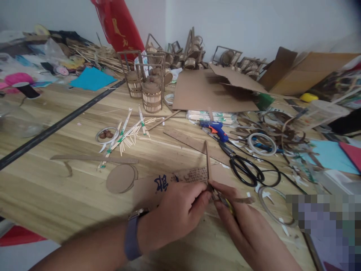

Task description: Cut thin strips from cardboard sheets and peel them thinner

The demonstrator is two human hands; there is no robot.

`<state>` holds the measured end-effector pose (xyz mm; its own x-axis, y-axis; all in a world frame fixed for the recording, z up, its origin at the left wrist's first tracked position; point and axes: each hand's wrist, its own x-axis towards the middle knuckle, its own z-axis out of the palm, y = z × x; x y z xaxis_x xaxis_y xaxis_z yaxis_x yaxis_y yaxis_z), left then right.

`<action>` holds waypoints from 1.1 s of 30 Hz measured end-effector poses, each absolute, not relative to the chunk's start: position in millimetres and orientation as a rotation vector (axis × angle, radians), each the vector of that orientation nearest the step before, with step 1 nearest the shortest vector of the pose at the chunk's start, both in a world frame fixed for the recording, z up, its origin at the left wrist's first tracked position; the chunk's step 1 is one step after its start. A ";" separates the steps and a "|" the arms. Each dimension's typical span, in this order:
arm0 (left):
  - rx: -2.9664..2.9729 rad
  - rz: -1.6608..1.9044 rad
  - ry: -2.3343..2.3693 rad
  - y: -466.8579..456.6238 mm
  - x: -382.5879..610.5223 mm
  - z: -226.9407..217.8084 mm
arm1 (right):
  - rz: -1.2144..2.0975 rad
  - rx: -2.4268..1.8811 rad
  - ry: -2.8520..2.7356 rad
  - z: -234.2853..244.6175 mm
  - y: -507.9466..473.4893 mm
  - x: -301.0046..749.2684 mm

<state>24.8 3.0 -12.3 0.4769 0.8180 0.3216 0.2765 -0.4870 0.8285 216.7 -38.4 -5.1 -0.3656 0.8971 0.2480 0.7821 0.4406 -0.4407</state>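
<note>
My left hand (180, 209), with a watch on its wrist, is closed on a narrow brown cardboard strip (208, 160) that stands up from the fingers. Right against it, my right hand (248, 229) is closed round a small tool with a yellow part (229, 206), mostly hidden by the fingers; its kind does not show. The two hands' fingertips meet at the strip. A short strip end (245, 200) sticks out over my right hand. Under the hands lies a printed cardboard sheet (146, 188), beside cut cardboard discs (120, 178).
Black-handled scissors (245, 171) and a blue glue gun (216, 130) lie to the right, near tape rolls (262, 145). Small stick-sided buckets (151, 98) stand behind, beside large cardboard (205, 90). Loose sticks (126, 141) and a tape ring holding brown balls (106, 134) lie left.
</note>
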 end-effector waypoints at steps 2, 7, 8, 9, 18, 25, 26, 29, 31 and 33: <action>1.987 0.955 0.898 2.3 24.3 -11.6 | 0.437 -1.425 -2.199 -3.8 -39.5 216.8; 1.904 0.911 0.850 3.3 22.8 -8.6 | 0.608 -1.515 -2.029 9.1 -41.0 214.0; 1.887 0.904 0.840 3.6 22.7 -8.0 | 0.648 -1.536 -1.995 11.9 -41.2 214.1; 1.868 0.899 0.831 3.9 22.6 -7.5 | 0.688 -1.554 -1.966 14.4 -41.3 214.5; 1.712 0.804 0.875 5.6 23.4 -6.8 | 0.812 -1.482 -1.965 9.1 -39.9 213.6; 1.699 0.815 0.880 5.0 22.7 -7.7 | 0.743 -1.507 -2.092 6.6 -40.3 216.8; 1.705 0.814 0.884 5.1 22.3 -8.0 | 0.743 -1.499 -2.123 8.1 -39.5 218.3; 1.728 0.819 0.891 5.3 21.7 -8.9 | 0.769 -1.507 -2.160 12.1 -37.7 220.9; 1.743 0.821 0.884 5.2 21.8 -9.6 | 0.796 -1.512 -2.152 13.8 -37.3 220.8; 1.758 0.823 0.876 5.1 22.0 -10.0 | 0.796 -1.508 -2.143 14.9 -37.1 220.1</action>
<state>22.0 5.1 -10.0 0.5123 0.8474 0.1395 0.1916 -0.2712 0.9433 220.1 -37.1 14.9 -0.3376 0.9413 -0.0003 0.7134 0.2557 -0.6524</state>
